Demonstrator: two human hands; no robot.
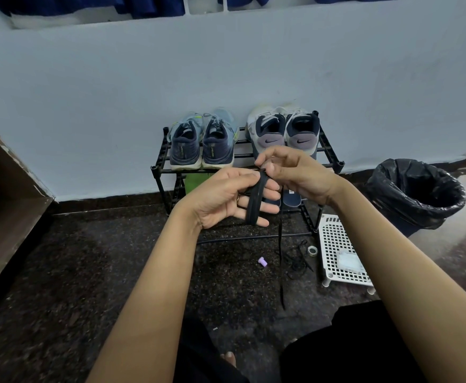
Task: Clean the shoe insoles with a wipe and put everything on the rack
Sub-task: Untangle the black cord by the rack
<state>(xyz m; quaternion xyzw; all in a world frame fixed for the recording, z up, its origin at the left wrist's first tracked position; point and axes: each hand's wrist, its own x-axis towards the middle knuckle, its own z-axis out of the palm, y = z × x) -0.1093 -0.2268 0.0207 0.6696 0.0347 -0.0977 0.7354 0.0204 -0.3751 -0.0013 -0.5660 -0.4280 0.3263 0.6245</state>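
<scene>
Left hand (pixel 226 197) and right hand (pixel 295 172), pinching black lace (pixel 255 205), partly hide insoles (pixel 292 199).

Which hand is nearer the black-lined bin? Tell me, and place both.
Right. The right hand sits between the bin and the left hand, which is farther to the bin's left; both hold a black shoelace.

A black shoelace (pixel 255 200) is looped around the fingers of the left hand (pixel 226 197), with the thumb lying over it. The right hand (pixel 295 172) pinches the lace at the top, and its tail hangs to the floor. Behind stands a black shoe rack (pixel 165 170) carrying blue sneakers (pixel 202 142) and white Nike sneakers (pixel 284 131).
</scene>
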